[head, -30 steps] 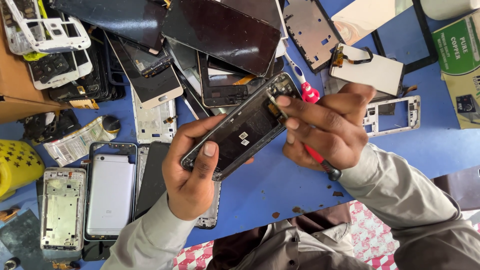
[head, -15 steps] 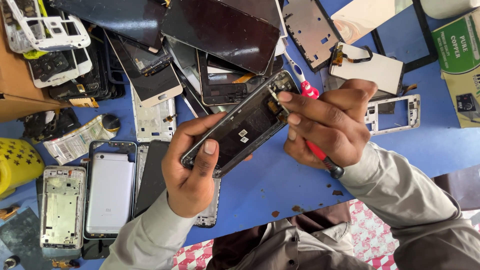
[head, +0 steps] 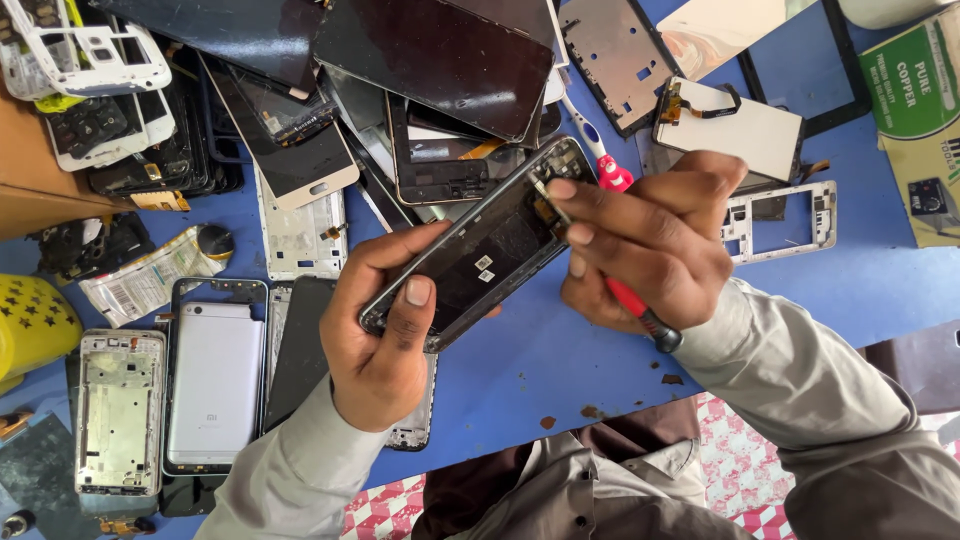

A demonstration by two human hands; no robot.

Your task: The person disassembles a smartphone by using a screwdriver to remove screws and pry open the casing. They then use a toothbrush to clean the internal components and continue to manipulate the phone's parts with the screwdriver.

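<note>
The left hand gripped an opened phone body from below, fingers curled round its lower edge and the thumb pressed flat on its dark inner face, holding it tilted above the blue table. The right hand pinched a red-handled screwdriver between thumb and bunched fingers, its fingertips touching the upper end of the phone body; the tool's tip was hidden behind them. Inside the open shell lay a dark plate with small white stickers. Behind the hands a heap of dark screens crowded the table's far side, just beside the phone's upper end. A second red-handled tool lay near the right hand. A silver phone back and a bare metal frame lay left of the left wrist, and a yellow container stood at the left edge, its contents out of view. A green box stood at the right edge. Bare blue surface showed only under the forearms, along the near edge.
</note>
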